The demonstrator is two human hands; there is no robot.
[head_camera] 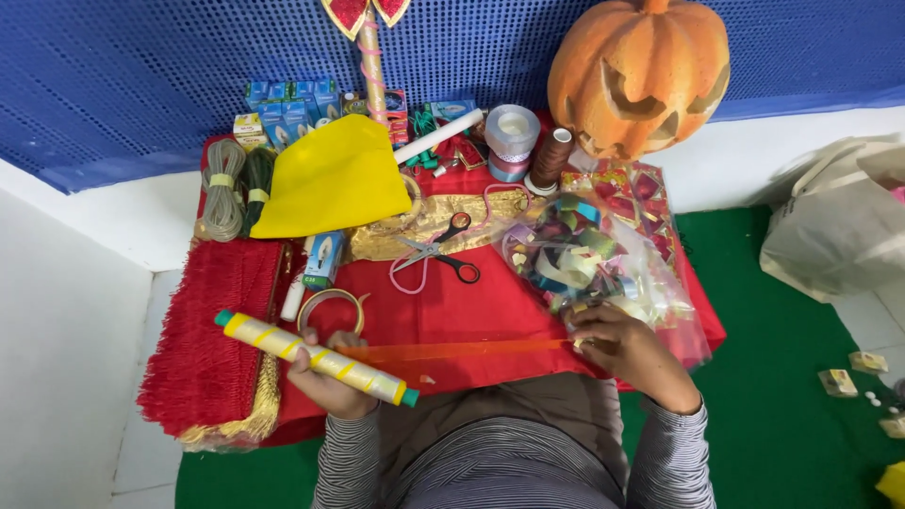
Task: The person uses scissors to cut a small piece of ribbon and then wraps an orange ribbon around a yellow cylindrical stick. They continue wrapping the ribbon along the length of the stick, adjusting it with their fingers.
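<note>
- My left hand (325, 377) is wrapped around a cream stick (316, 358) banded with a yellow spiral and capped green at both ends; my fingers are clamped round its middle
- My right hand (627, 351) is pinched shut on the far end of an orange ribbon (462, 351), at the foot of the clear bag of foil scraps (594, 259)
- The ribbon runs from the stick to that hand, flat and taut, just above the red cloth (490, 302)
- To do this well, I judge I should keep the ribbon tight and its edge square to the stick, so it lies without a crease or a twist
- The stick's long axis is slanted: one green cap points up and to the left over the red fringed mat (207, 330), the other down and right toward my lap
- The ribbon's long axis is nearly level, left to right
- The scissors (438, 250) lie open on the cloth beyond the ribbon, well apart from both hands, with the carved pumpkin (641, 71) at the back
</note>
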